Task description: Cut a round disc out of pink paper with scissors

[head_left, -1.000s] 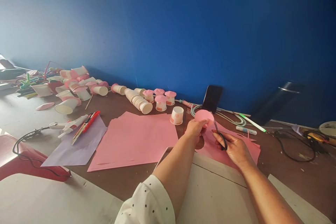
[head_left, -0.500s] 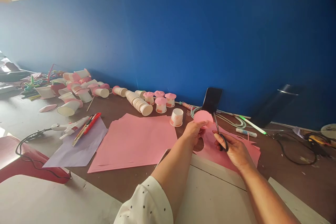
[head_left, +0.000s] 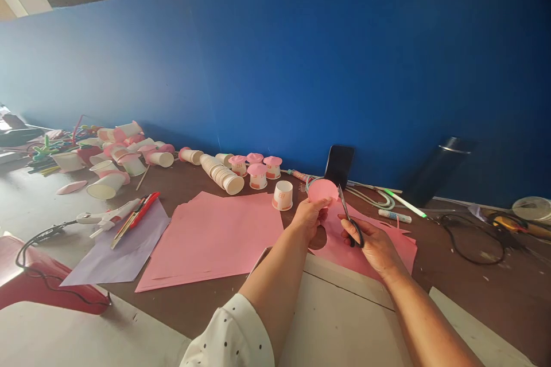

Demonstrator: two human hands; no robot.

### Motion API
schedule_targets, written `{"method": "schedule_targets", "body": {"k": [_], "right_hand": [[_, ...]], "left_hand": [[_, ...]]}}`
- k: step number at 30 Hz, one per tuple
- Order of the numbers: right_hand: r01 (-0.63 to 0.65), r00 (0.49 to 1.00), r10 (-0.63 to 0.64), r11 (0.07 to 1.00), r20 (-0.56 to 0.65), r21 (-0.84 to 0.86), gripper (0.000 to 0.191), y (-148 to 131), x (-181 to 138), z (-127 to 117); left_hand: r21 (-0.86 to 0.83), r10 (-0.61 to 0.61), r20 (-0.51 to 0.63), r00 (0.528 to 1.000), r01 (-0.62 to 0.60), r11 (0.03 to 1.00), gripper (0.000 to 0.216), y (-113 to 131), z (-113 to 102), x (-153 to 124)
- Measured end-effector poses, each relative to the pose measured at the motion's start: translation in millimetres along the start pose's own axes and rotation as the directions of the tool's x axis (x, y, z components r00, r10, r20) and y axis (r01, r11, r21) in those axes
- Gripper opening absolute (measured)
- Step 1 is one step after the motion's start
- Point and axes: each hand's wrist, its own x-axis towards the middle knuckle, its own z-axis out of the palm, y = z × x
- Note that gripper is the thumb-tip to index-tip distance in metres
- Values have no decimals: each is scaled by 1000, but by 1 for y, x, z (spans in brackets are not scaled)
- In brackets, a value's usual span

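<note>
Blue wall (head_left: 301, 69) stands behind our brown tabletop (head_left: 202, 298), smooth and plain. Our left hand (head_left: 310, 215) pinches a round pink paper circle (head_left: 322, 190) by its lower edge, with the thumb on top. It holds the circle up above the tabletop, in front of the black phone (head_left: 338, 165) that leans on the wall. Our right hand (head_left: 373, 243) is curled around the black handles of the scissors (head_left: 348, 216). The thin grey blades point up, just beside the circle's right edge.

Since a second ago our hands and the circle have hardly moved. Our head has tipped up a little, so everything sits lower in view. The blades now stand a bit closer to the circle. We think the trimming is in the middle, not done.

The circle looks flat, thin and bendy. Under our hands lies cut pink paper (head_left: 374, 246) with jagged edges. To the left lies a stack of big pink sheets (head_left: 215, 235), smooth and square. A small white paper cup (head_left: 282, 195) stands upside down near the circle. More cups with pink tops (head_left: 257, 175) stand by the wall.
</note>
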Motion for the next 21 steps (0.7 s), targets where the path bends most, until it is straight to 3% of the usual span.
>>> {"method": "schedule_targets", "body": {"k": [6,12,21], "right_hand": [[6,1000,-6,1000,-10,-5,60,0,1,1],[-18,999,18,1000,-35,15,53,-6,-3,1],[-35,998,39,996,-53,79,57,-7,-3,3]], "left_hand": [[19,7,8,1000,-7,1000,40,1,1,-1],[194,34,1,999,-33,981,37,0,-1,-1],[206,45,4,999,-45,978,34,-2,1,-1]]}}
